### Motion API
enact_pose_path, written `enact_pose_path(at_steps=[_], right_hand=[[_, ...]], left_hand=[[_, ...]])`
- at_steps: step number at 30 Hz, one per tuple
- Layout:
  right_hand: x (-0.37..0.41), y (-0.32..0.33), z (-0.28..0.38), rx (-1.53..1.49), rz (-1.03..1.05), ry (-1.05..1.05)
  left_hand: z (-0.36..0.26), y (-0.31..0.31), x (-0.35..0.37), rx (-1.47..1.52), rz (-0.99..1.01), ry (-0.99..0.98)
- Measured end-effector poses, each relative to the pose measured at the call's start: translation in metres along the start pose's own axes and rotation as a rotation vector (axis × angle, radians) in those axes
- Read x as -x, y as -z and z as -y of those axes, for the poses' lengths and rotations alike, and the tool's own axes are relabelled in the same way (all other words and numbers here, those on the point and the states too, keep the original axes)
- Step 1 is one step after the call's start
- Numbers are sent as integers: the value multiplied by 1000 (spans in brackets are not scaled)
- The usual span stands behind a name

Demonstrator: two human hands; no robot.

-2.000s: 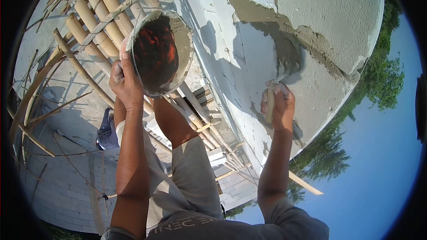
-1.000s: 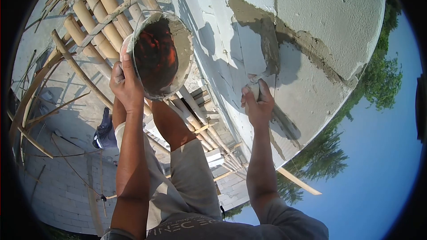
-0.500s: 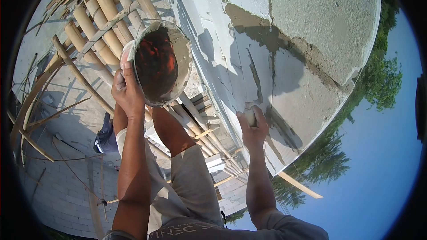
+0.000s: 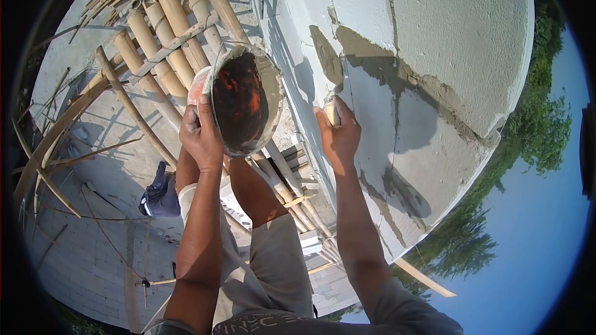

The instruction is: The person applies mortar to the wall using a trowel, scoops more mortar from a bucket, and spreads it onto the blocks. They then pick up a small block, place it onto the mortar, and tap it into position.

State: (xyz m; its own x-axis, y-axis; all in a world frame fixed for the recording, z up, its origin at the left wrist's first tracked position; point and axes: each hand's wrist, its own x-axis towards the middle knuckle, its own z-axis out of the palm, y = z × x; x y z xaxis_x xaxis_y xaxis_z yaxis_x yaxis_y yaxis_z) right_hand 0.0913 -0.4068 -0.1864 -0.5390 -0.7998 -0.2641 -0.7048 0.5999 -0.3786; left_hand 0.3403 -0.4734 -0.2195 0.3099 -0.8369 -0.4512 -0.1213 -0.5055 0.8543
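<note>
Trowel (image 4: 328,61) in right hand (image 4: 340,135); mortar-smeared bucket (image 4: 246,100) in left hand (image 4: 202,134)

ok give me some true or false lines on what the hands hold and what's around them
1. The left hand holds a bucket. True.
2. The right hand holds a brush. False: the right hand grips a trowel.
3. Grey mortar covers part of the pale wall. True.
4. The bamboo poles lie to the right of the wall. False: the bamboo poles are to its left.
</note>
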Motion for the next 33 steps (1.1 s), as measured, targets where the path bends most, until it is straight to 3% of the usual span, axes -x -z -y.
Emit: enact_pose_path(at_steps=[2, 4, 8, 11, 16, 19, 22, 26, 27, 28, 30, 32, 33], right_hand=[[-46, -29, 10, 29, 29, -36], [-77, -27, 34, -12, 214, -424], [-81, -30, 56, -56, 61, -276], [-76, -31, 67, -338, -217, -165], [-116, -33, 86, -448, -130, -33], [-149, -42, 95, -231, 26, 18], [-172, -28, 108, -448, 45, -160], [-150, 24, 146, -515, -88, -175], [-140, 51, 173, -578, -5, -313], [-138, 59, 168, -572, -2, -311], [-134, 70, 151, -662, -157, -25], [-98, 99, 181, -773, -135, -101], [-88, 103, 175, -791, -125, -17]], left_hand=[[-2, -2, -3, 7, -36, -3], [-5, 2, -1, -64, -36, -1], [5, -3, 1, -77, -72, -70], [-4, -8, 2, -12, -105, -41], [0, -11, -3, 97, -146, -7], [0, -8, -7, 52, -145, -38], [-2, 2, -9, -14, -148, -1], [3, 12, -8, -26, -201, 2], [4, 18, -8, -51, -204, -43], [5, 21, -6, -48, -207, -37], [2, 31, -4, 76, -211, -11], [-21, 43, -3, 6, -224, 13], [-28, 47, -6, 72, -231, 36]])
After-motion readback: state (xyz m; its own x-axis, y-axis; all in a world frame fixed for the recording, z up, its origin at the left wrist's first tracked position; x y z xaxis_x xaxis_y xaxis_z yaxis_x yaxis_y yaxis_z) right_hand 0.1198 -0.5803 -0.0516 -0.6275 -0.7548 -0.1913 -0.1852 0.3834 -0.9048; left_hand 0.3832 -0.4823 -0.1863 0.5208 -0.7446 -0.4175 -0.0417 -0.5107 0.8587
